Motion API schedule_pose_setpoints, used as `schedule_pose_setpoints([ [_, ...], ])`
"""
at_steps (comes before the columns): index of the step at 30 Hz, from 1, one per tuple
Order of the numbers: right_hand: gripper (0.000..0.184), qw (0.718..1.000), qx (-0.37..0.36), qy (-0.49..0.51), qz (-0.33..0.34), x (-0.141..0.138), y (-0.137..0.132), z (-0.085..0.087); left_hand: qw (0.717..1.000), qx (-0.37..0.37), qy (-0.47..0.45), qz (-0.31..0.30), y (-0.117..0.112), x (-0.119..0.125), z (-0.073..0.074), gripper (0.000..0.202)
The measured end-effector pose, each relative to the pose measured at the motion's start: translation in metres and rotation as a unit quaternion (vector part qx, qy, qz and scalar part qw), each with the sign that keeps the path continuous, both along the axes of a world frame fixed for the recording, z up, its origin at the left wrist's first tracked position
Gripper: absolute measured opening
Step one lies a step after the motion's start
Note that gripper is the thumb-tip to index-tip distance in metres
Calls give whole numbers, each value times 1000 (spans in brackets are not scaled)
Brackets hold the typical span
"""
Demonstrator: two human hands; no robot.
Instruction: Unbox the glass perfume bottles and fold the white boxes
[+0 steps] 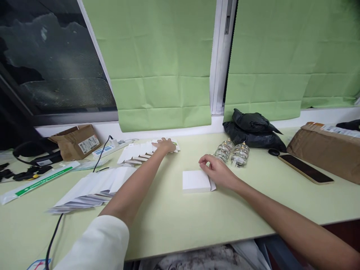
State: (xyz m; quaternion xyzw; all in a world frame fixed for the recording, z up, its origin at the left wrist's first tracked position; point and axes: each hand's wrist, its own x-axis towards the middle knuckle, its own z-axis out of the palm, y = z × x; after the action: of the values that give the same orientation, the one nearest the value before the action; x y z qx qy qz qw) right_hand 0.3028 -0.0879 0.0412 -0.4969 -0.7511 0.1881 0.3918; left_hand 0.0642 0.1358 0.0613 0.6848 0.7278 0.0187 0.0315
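At the back of the table my left hand lies on the far end of a row of overlapping white cards, its fingers stretched out and apart. A flat white box rests in front of me, with a flap sticking out on its right side. My right hand is at the box's back right corner. Its fingers are curled in towards the thumb, and nothing shows between them. Just behind that hand stand two stacks of clear, shiny round pieces with gold tips.
More folded white paper pieces overlap at the left, near a black cable. An open cardboard box and a power strip sit at the back left. Rightward are black plastic bags, a phone and a brown carton.
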Motion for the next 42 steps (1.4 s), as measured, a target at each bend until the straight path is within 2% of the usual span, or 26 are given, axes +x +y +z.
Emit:
schedule_pose_setpoints([
  [9,18,1000,-18,-14,9,-2,-3,0,999,-9,15,46,-2,-51,12,95],
  [13,18,999,-20,-23,17,-2,-2,-1,997,-8,34,67,-4,-64,14,96],
  [16,18,999,-23,-28,17,-2,-3,-1,997,-4,50,65,-5,-62,12,97],
  [23,18,999,-29,-29,15,0,-4,2,996,6,79,46,-13,-40,4,89],
  [28,18,999,-25,-39,15,-1,-4,3,996,25,87,29,-31,-27,11,77],
  [32,19,998,-30,-55,14,1,-3,3,995,50,76,-31,-60,3,25,67],
  [36,19,997,-34,-69,10,5,-3,5,986,22,32,-159,-117,32,33,48],
  [37,19,997,-37,-70,10,6,-4,6,981,10,18,-193,-135,34,32,45],
  [39,17,996,-58,-68,14,8,-5,8,965,-17,-19,-262,-170,29,27,53],
  [41,14,993,-98,-65,21,9,-4,8,927,-21,-96,-361,-200,17,17,62],
  [42,12,991,-120,-61,22,10,-3,7,920,-2,-108,-377,-211,9,12,67],
])
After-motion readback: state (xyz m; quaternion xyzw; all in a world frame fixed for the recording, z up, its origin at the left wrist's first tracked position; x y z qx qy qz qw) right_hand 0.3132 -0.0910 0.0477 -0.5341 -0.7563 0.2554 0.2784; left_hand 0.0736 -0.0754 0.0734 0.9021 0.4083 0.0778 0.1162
